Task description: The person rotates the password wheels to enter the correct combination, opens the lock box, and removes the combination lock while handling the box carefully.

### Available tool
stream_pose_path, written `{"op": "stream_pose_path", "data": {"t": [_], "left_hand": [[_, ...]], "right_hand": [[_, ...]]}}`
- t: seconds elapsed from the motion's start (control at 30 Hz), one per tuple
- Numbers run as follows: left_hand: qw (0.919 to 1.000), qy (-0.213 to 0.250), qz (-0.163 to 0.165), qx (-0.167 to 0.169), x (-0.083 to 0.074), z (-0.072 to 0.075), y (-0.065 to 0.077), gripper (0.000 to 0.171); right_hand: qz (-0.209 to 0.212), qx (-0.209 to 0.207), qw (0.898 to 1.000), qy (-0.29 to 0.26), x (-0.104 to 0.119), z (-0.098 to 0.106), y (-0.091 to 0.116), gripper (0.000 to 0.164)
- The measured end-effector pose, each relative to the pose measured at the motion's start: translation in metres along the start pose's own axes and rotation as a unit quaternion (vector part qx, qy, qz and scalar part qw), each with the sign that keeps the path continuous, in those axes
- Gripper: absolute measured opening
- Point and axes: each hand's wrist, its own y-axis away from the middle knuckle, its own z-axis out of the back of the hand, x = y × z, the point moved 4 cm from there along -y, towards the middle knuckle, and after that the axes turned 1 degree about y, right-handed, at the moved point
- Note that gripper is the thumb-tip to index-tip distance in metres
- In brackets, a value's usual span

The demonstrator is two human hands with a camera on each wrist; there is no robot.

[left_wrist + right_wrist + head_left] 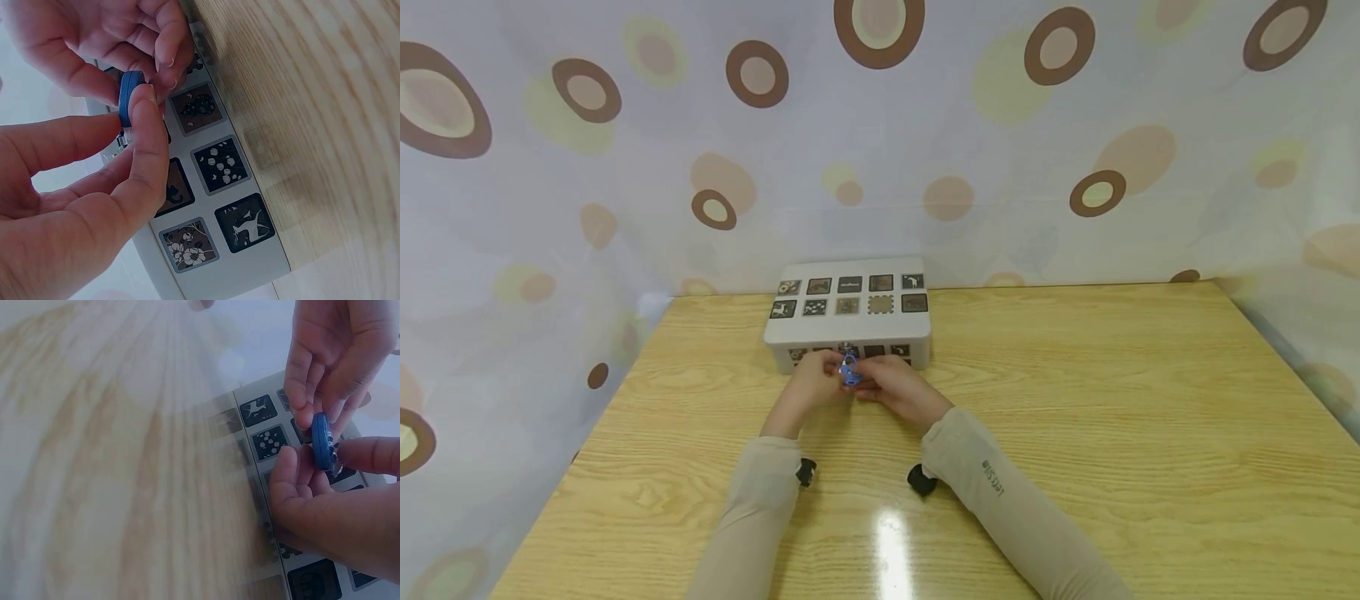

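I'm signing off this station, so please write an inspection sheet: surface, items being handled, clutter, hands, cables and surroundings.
Surface: pale wood-grain table, bright glare toward the near edge.
Items handled: small blue piece, apparently a lock, at the front of a white box decorated with picture tiles; its lid looks closed.
Clutter: nothing seen.
Hands: left hand pinches the blue piece; right hand grips it from the other side, thumb against fingers.
Cables: nothing seen.
Surroundings: pale backdrop printed with brown, yellow and pinkish circles, behind and at both sides.
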Motion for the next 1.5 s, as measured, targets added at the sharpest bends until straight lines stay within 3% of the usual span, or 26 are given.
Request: {"op": "stream_pose_path", "data": {"t": [1.07,1.33,1.5], "left_hand": [[0.9998,-0.020,-0.008,-0.004,0.0007,-0.0004,-0.0025,0.034],[0.9998,-0.017,-0.012,0.000,-0.0021,-0.0002,-0.0014,0.035],[0.9999,-0.014,-0.004,0.001,-0.0017,-0.0001,0.0004,0.035]], "right_hand": [[-0.006,-0.004,1.000,0.010,-0.0033,-0.0008,-0.0031,0.031],[-0.003,-0.008,1.000,-0.021,0.0000,0.0020,-0.0026,0.031],[-0.008,-0.004,1.000,-0.013,-0.0014,0.0008,-0.0021,0.029]]}}
